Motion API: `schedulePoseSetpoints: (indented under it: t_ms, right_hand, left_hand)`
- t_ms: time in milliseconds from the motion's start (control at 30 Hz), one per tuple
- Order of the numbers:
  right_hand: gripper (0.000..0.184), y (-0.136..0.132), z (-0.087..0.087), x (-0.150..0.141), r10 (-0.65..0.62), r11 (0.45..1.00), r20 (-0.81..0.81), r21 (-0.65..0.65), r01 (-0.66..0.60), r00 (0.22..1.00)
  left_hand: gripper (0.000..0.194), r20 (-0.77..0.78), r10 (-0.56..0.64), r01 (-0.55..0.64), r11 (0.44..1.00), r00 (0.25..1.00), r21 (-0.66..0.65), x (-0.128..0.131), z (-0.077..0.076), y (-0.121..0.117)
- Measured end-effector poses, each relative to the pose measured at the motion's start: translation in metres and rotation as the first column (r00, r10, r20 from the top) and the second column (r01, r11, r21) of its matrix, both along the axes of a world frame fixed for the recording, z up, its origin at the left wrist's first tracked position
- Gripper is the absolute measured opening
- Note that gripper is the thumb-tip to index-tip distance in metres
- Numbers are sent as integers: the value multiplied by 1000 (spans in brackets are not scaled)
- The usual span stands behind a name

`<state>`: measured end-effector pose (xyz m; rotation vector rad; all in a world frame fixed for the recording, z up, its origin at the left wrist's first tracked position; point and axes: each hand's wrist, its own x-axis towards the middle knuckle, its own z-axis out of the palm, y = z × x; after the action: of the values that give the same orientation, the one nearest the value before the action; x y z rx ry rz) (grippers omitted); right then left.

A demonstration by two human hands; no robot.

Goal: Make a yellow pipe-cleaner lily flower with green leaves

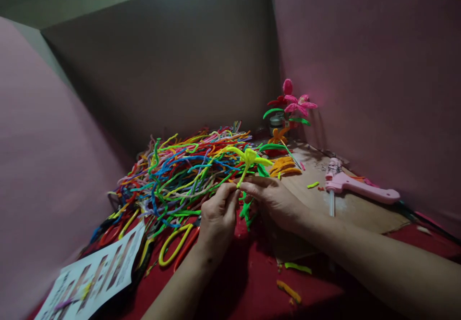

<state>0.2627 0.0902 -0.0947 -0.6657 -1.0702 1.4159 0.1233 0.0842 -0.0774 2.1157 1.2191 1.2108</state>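
The left hand (219, 214) and right hand (279, 203) pinch the yellow flower (249, 156) by its stem (244, 174), fingertips together, and too hard a twist could kink it.

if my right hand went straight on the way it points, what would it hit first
Probably your left hand: its fingertips are right by those of the right hand, at the yellow-green stem. The colourful pile seems farther on, though depth is unclear.
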Motion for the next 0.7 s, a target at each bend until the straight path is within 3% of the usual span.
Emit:
schedulePoseSetpoints:
  t_ms: [100, 200, 333, 467, 533, 600, 633, 700]
  right_hand:
    - [18, 1, -1, -1, 46, 999, -86, -18, -48, 995]
    - [20, 2, -1, -1, 134, 991, -113, 40, -130, 985]
    - [22, 1, 2, 1, 163, 983, -55, 99, -157, 985]
    - [20, -3, 5, 2, 188, 974, -20, 130, -184, 982]
    - [17, -6, 6, 2, 163, 979, -11, 128, -161, 987]
    - [17, -8, 7, 2, 114, 987, 13, 115, -115, 993]
    - [17, -8, 7, 2, 85, 991, 23, 106, -87, 996]
    - [18, -8, 6, 2, 33, 996, 33, 87, -35, 999]
  left_hand:
    - [14, 244, -31, 106, 948, 969, -300, 3, 8, -3]
    - [16, 476, -53, 312, 817, 878, -485, 4, 15, -6]
    - [14, 672, -70, 540, 660, 737, -523, 2, 18, -7]
    - [11, 781, -117, 694, 552, 613, -462, -2, 15, -3]
    - [11, 798, -125, 729, 506, 590, -461, -4, 15, -2]
    - [14, 765, -130, 702, 515, 631, -492, -4, 15, -2]
    - [16, 718, -142, 654, 557, 682, -511, -4, 15, -2]
    - [21, 569, -160, 499, 701, 807, -510, -1, 15, -4]
